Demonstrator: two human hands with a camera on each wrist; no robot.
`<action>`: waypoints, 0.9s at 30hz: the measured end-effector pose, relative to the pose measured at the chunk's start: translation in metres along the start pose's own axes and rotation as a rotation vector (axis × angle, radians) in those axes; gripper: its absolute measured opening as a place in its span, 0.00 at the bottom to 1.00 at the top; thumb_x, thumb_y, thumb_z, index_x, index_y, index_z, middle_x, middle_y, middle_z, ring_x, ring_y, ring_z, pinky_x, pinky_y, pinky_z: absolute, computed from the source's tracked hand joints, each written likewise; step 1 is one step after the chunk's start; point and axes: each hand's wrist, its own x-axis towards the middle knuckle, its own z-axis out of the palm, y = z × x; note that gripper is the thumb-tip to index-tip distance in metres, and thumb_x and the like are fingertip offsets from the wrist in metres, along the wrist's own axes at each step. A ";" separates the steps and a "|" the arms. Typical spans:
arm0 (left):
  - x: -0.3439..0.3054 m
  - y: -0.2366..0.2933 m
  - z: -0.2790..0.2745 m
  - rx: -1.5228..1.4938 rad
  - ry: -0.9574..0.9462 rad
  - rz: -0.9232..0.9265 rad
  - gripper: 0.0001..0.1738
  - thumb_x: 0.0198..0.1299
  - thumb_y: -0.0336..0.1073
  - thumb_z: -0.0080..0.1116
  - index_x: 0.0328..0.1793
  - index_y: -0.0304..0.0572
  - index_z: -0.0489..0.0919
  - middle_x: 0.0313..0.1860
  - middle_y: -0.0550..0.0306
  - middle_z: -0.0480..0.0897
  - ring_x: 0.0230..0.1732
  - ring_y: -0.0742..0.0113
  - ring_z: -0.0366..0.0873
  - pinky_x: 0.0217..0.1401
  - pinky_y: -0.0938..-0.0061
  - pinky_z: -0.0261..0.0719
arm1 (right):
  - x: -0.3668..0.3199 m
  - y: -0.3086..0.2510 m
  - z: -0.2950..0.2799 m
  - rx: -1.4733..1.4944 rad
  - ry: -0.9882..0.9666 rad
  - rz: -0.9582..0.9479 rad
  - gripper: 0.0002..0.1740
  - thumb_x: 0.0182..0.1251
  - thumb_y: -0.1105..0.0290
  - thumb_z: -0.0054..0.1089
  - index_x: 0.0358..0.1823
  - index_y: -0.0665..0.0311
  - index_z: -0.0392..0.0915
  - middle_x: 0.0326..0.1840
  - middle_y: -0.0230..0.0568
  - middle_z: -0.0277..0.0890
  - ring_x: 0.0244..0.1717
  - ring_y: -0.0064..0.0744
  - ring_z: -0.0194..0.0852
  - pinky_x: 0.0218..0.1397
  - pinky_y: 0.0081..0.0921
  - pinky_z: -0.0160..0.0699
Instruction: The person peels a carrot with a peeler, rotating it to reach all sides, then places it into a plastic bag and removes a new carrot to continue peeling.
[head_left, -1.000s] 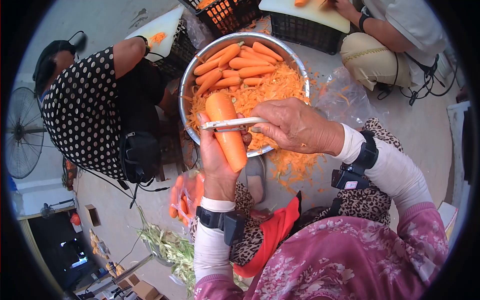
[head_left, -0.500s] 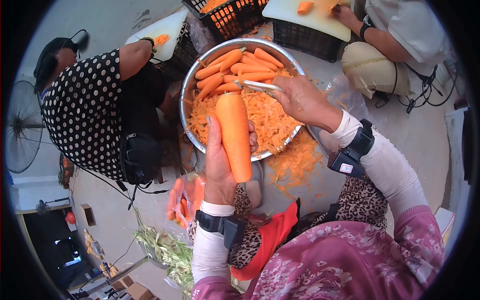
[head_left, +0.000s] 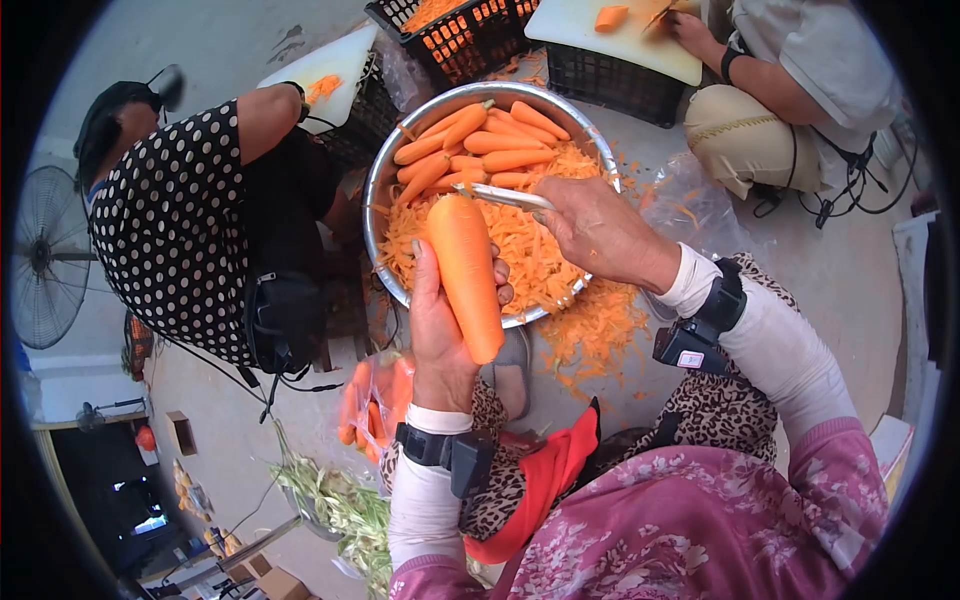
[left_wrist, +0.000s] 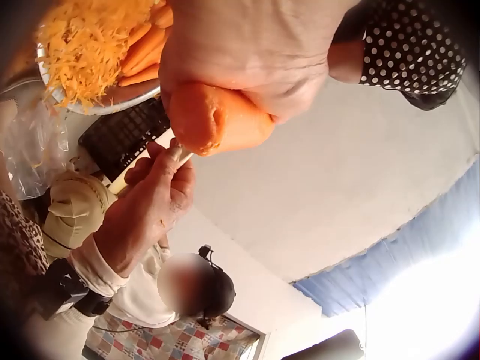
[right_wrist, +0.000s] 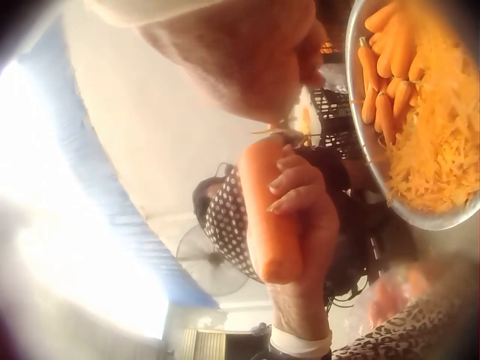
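Observation:
In the head view my left hand [head_left: 440, 325] grips a large, thick carrot [head_left: 465, 280], thumb on one side and fingertips curled round the other. The carrot is tilted, its stem end up toward the bowl. A slim metal peeler [head_left: 508, 196] is in my right hand [head_left: 605, 232], its head right at the carrot's stem end. Below them, a big metal bowl [head_left: 371, 205] holds several whole carrots [head_left: 510, 140] and a heap of orange peelings [head_left: 535, 255]. The left wrist view shows the blunt end of the held carrot [left_wrist: 202, 124].
A plastic bag of carrots [head_left: 375, 405] lies near my left forearm, beside pale green leaves [head_left: 340, 500]. Loose peelings [head_left: 590, 335] litter the floor. Two people sit across, near white boards [head_left: 620, 40] on black crates [head_left: 610, 85]. A clear bag [head_left: 700, 200] lies right of the bowl.
The peeler has gone from across the carrot's middle to its stem end, with my right hand moving up and right. The carrot came slightly lower and is uncovered in the head view.

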 end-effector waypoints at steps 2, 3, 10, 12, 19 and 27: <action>0.000 0.000 -0.001 0.009 -0.002 -0.011 0.32 0.69 0.60 0.39 0.56 0.36 0.70 0.41 0.49 0.74 0.36 0.61 0.71 0.32 0.73 0.74 | -0.002 -0.003 0.000 0.032 -0.009 -0.026 0.09 0.60 0.76 0.52 0.42 0.68 0.72 0.28 0.54 0.72 0.32 0.57 0.73 0.34 0.43 0.70; 0.000 0.000 -0.001 0.015 -0.003 -0.019 0.31 0.69 0.60 0.39 0.56 0.36 0.70 0.41 0.49 0.74 0.36 0.61 0.72 0.33 0.73 0.75 | -0.002 -0.006 -0.001 0.065 -0.022 -0.055 0.10 0.60 0.77 0.52 0.43 0.68 0.73 0.28 0.54 0.72 0.32 0.56 0.74 0.34 0.43 0.70; 0.005 0.003 -0.020 -0.044 0.187 0.015 0.31 0.69 0.60 0.38 0.55 0.35 0.70 0.41 0.48 0.74 0.36 0.61 0.73 0.34 0.71 0.76 | -0.002 -0.017 -0.013 0.153 0.114 -0.079 0.11 0.60 0.76 0.53 0.45 0.67 0.73 0.30 0.53 0.74 0.34 0.53 0.75 0.35 0.40 0.72; 0.005 0.005 -0.017 -0.060 0.121 0.019 0.31 0.69 0.59 0.39 0.55 0.36 0.70 0.40 0.48 0.75 0.35 0.61 0.73 0.34 0.70 0.77 | -0.003 -0.015 -0.010 0.142 -0.006 -0.186 0.11 0.61 0.75 0.54 0.46 0.67 0.73 0.31 0.51 0.73 0.34 0.53 0.75 0.36 0.39 0.72; 0.005 0.005 -0.003 -0.029 0.193 0.002 0.31 0.69 0.61 0.35 0.56 0.41 0.71 0.39 0.51 0.78 0.33 0.59 0.76 0.29 0.67 0.78 | -0.012 -0.024 -0.008 0.230 -0.183 -0.295 0.10 0.63 0.71 0.54 0.44 0.66 0.73 0.31 0.50 0.72 0.34 0.54 0.74 0.36 0.41 0.73; 0.000 -0.001 -0.009 -0.008 0.029 -0.105 0.31 0.70 0.60 0.36 0.57 0.38 0.70 0.40 0.48 0.74 0.33 0.61 0.71 0.31 0.71 0.72 | 0.005 -0.007 -0.002 0.032 0.040 -0.227 0.08 0.65 0.71 0.53 0.42 0.67 0.71 0.31 0.53 0.71 0.35 0.56 0.73 0.36 0.42 0.71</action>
